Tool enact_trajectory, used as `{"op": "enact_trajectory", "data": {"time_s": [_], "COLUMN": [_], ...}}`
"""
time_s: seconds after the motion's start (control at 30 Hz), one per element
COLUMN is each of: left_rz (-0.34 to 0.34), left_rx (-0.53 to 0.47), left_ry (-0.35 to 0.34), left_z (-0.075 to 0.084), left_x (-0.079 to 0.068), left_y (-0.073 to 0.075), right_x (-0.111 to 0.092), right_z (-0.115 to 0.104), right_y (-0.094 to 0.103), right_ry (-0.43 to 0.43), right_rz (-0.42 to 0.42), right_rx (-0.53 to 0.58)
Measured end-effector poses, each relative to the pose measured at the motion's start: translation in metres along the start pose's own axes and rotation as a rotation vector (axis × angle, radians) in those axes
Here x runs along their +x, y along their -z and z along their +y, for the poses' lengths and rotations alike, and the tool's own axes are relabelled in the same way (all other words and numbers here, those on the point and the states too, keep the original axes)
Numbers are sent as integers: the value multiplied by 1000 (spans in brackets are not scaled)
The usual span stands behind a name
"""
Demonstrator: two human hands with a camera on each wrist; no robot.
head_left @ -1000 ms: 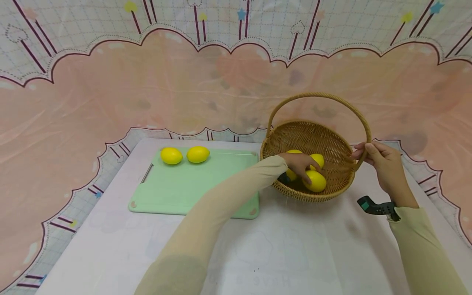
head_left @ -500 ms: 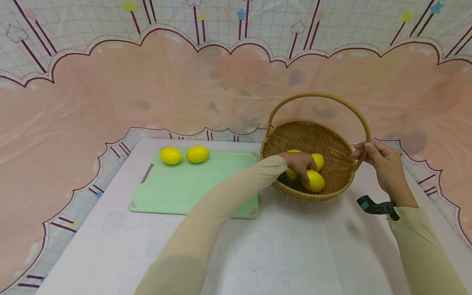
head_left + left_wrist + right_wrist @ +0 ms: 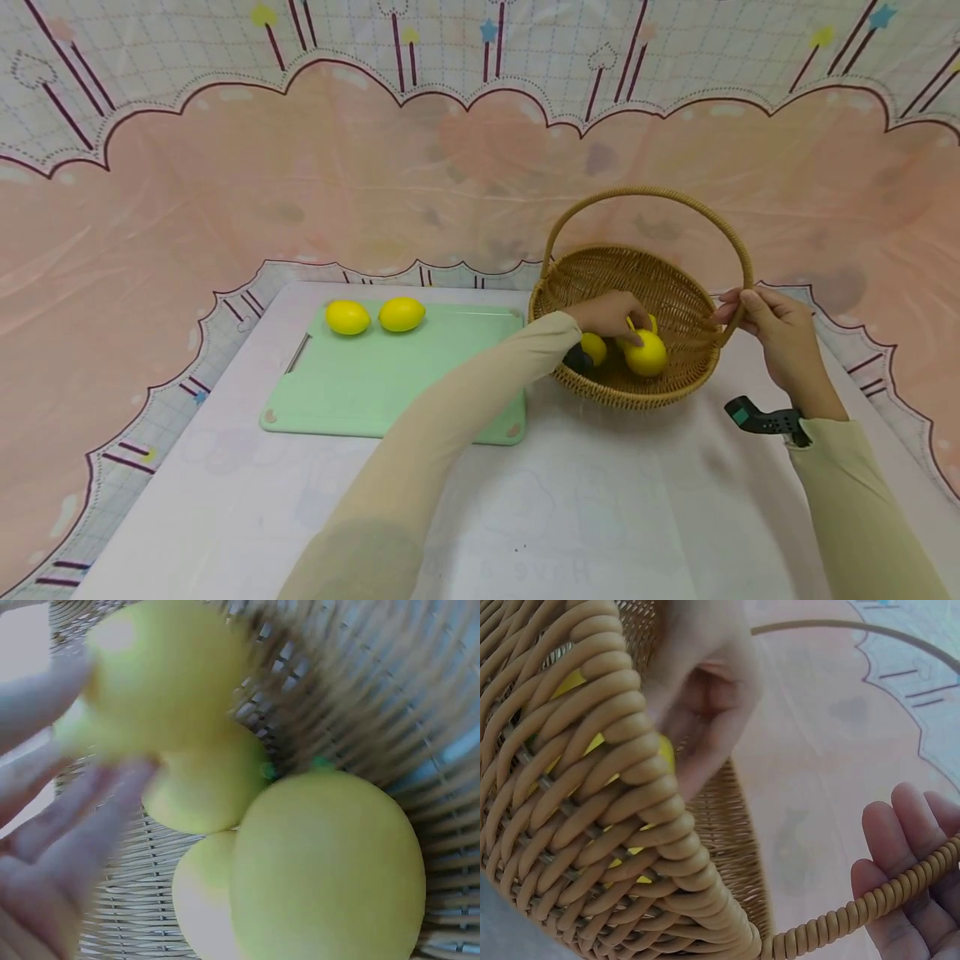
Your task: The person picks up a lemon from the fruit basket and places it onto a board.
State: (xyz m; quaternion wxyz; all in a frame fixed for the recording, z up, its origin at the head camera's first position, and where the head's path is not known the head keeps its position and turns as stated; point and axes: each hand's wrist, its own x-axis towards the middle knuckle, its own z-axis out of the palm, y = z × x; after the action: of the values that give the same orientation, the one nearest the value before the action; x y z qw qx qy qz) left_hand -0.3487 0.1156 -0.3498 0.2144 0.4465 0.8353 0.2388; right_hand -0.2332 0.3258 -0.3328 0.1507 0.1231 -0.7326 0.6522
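My left hand (image 3: pixel 611 315) is inside a tilted wicker basket (image 3: pixel 630 271), its fingers gripping a yellow lemon (image 3: pixel 647 357). In the left wrist view that lemon (image 3: pixel 165 675) is blurred and sits above several other lemons, the nearest lemon (image 3: pixel 330 870) being large at the lower right. My right hand (image 3: pixel 780 325) holds the right end of the basket's arched handle (image 3: pixel 645 193). The right wrist view has the fingers of the right hand (image 3: pixel 907 885) round the handle, and bits of yellow show through the weave.
Left of the basket lies a light green cutting board (image 3: pixel 360 383) on the white table (image 3: pixel 585 500). Two lemons stand near its back edge, a left lemon (image 3: pixel 347 317) and a right lemon (image 3: pixel 402 314). A patterned cloth (image 3: pixel 300 183) hangs behind.
The left hand has closed on the front lemon and raised it slightly within the basket. The right hand and the basket have stayed nearly still.
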Motion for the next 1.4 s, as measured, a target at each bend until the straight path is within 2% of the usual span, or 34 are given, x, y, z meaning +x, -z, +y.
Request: {"op": "enact_trajectory", "data": {"time_s": [0.07, 0.17, 0.23, 0.33, 0.43, 0.83, 1.2, 1.4], "left_rz": [-2, -89, -169, -224, -243, -307, -337, -344], "left_rx": [-41, -59, -24, 43, 92, 187, 156, 152], "left_ry": [3, 41, 59, 64, 64, 111, 63, 77], "left_z": [-1, -1, 0, 1, 2, 3, 2, 5], "left_x": [0, -1, -1, -1, -2, -7, -5, -7], "left_y": [0, -2, -5, -7, -8, -6, -9, -6], "right_x": [0, 0, -1, 0, 0, 0, -1, -1], "right_z": [0, 1, 1, 1, 1, 2, 3, 2], "right_y": [0, -1, -2, -3, -3, -2, -1, -1], "right_ry": [-1, 8, 14, 23, 27, 15, 14, 10], "right_rz": [-2, -8, -13, -17, -20, -9, -8, -1], "right_rx": [7, 34, 52, 60, 52, 31, 44, 53]}}
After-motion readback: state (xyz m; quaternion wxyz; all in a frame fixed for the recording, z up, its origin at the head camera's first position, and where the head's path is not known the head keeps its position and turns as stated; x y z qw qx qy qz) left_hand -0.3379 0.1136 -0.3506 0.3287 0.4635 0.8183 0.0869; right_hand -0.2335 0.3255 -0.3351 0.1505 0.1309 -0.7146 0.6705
